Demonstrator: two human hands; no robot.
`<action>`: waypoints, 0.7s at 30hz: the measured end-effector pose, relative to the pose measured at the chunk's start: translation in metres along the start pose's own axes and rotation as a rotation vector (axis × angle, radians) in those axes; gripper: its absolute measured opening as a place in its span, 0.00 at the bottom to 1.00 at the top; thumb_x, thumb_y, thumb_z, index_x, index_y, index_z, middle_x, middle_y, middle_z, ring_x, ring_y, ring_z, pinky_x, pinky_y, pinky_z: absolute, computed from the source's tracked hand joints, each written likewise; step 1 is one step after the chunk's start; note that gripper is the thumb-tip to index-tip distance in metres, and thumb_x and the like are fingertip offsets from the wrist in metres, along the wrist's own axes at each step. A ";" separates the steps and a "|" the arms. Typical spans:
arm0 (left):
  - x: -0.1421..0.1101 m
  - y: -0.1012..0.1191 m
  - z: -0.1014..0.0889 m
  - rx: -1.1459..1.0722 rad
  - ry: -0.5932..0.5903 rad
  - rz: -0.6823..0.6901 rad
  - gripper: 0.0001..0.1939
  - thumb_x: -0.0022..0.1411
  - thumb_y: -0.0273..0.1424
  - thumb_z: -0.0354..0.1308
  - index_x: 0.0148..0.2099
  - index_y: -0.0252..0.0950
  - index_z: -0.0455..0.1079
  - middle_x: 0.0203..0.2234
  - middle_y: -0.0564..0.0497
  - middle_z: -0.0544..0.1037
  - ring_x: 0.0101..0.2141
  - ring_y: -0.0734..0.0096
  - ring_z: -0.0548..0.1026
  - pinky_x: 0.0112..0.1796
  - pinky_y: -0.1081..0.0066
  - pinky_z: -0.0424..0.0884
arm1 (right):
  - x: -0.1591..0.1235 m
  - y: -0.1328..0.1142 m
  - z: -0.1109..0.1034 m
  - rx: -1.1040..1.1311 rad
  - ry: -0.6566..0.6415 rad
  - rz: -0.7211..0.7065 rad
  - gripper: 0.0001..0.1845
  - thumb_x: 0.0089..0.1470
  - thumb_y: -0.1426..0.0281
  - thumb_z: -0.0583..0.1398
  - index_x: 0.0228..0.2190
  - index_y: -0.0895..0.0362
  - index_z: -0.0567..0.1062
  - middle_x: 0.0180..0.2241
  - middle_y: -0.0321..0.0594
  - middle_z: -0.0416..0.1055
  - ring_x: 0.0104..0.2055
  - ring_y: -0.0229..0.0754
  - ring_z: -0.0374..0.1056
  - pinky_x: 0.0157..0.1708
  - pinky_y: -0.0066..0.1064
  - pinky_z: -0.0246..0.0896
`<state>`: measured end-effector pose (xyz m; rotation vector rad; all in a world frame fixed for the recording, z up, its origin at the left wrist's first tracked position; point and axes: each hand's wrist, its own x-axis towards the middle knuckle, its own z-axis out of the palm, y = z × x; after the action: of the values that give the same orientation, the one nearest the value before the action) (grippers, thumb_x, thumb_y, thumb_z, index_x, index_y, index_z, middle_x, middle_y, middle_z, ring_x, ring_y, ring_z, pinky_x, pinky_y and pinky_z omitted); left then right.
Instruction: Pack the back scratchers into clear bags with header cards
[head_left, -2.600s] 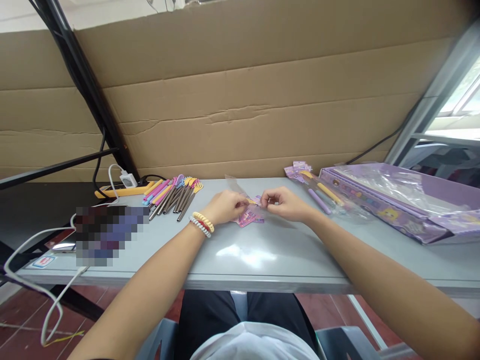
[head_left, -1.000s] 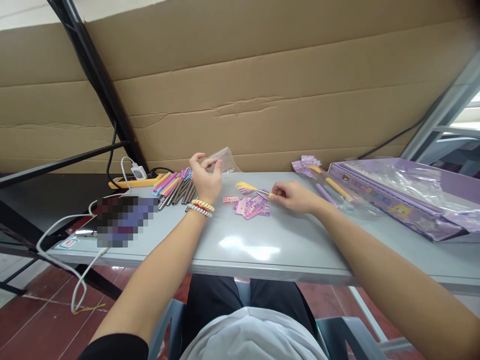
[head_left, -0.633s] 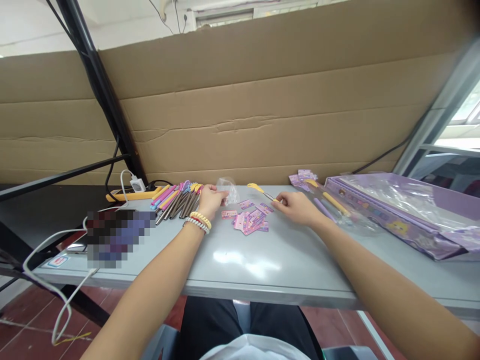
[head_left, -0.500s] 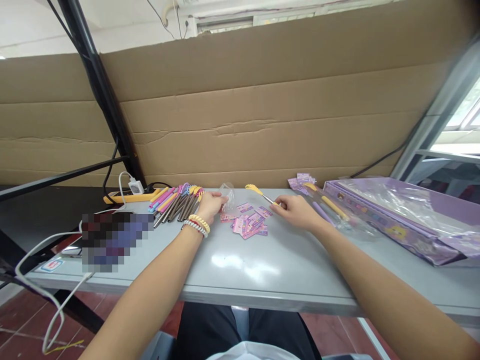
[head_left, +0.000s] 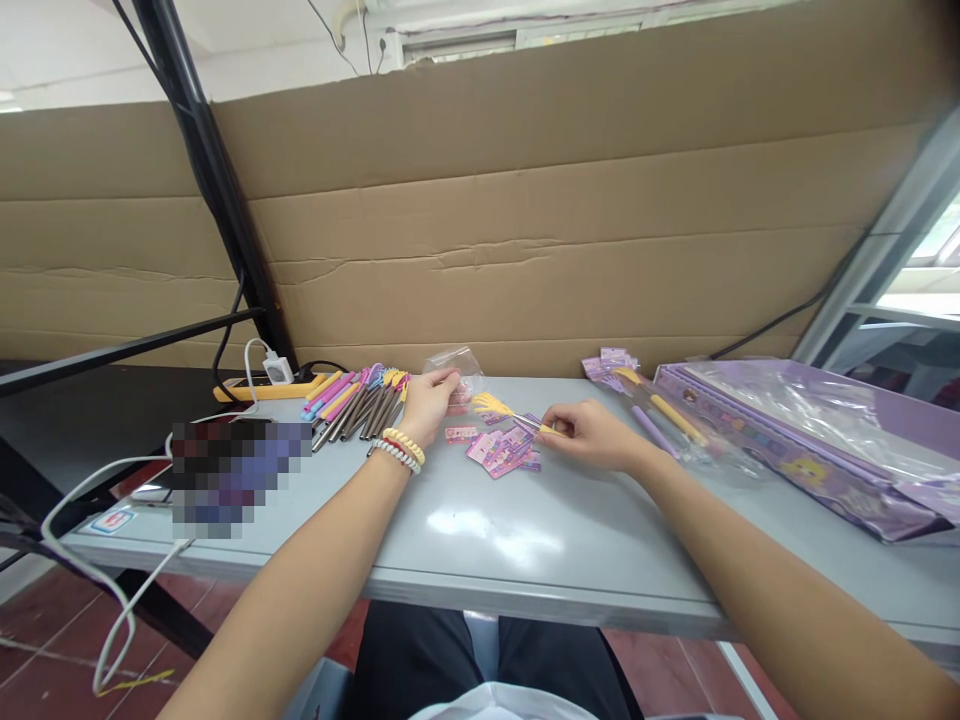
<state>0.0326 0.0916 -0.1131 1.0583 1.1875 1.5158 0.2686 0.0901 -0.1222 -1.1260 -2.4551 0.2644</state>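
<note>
My left hand (head_left: 429, 408), with beaded bracelets at the wrist, pinches a small clear plastic bag (head_left: 466, 368) near the back of the table. In my right hand (head_left: 592, 434) is a back scratcher with a yellow hand-shaped head (head_left: 491, 404), a thin metal shaft and a yellow handle end. Its head points left, just below the bag; from this angle I cannot tell whether they touch. Under it lie several small pink and purple printed cards (head_left: 506, 453). Left of my left hand is a pile of similar back scratchers (head_left: 367, 408) with coloured handles and metal shafts.
To the right are bagged back scratchers (head_left: 675, 418) with purple cards (head_left: 611, 362) and a purple box (head_left: 780, 450) with clear plastic. A power strip (head_left: 247, 392), white cable (head_left: 127, 600) and blurred-out item sit left. A cardboard sheet (head_left: 525, 210) rises behind the table (head_left: 480, 575).
The bag shows wider and higher beside my left hand. The back scratcher's head has moved left and down towards the bag. The view has shifted slightly.
</note>
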 end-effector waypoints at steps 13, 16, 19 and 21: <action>-0.004 0.005 0.002 -0.302 -0.135 0.053 0.11 0.55 0.29 0.60 0.37 0.33 0.61 0.22 0.53 0.73 0.27 0.66 0.78 0.31 0.65 0.76 | 0.003 0.015 0.006 -0.003 0.105 0.014 0.15 0.51 0.58 0.56 0.24 0.57 0.68 0.20 0.34 0.64 0.22 0.34 0.55 0.24 0.27 0.46; -0.005 0.004 0.001 -0.335 -0.215 0.064 0.11 0.54 0.30 0.61 0.36 0.33 0.61 0.25 0.49 0.76 0.28 0.66 0.78 0.34 0.62 0.76 | 0.004 0.017 0.006 0.004 0.142 -0.006 0.15 0.52 0.58 0.56 0.25 0.57 0.69 0.20 0.35 0.64 0.22 0.34 0.55 0.24 0.27 0.47; -0.006 0.003 0.002 -0.351 -0.297 0.070 0.11 0.53 0.30 0.62 0.33 0.31 0.63 0.26 0.48 0.77 0.30 0.66 0.78 0.36 0.63 0.75 | 0.004 0.017 0.005 -0.001 0.163 -0.021 0.14 0.52 0.58 0.56 0.26 0.57 0.71 0.20 0.35 0.65 0.23 0.35 0.55 0.25 0.27 0.47; -0.007 0.001 0.003 -0.346 -0.338 0.057 0.11 0.52 0.31 0.63 0.33 0.31 0.65 0.28 0.46 0.77 0.32 0.67 0.78 0.36 0.65 0.75 | 0.004 0.017 0.005 -0.007 0.170 -0.031 0.14 0.52 0.59 0.57 0.26 0.57 0.71 0.21 0.36 0.65 0.24 0.35 0.56 0.25 0.27 0.48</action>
<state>0.0367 0.0853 -0.1118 1.0638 0.6397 1.4495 0.2750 0.1044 -0.1314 -1.0657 -2.3231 0.1446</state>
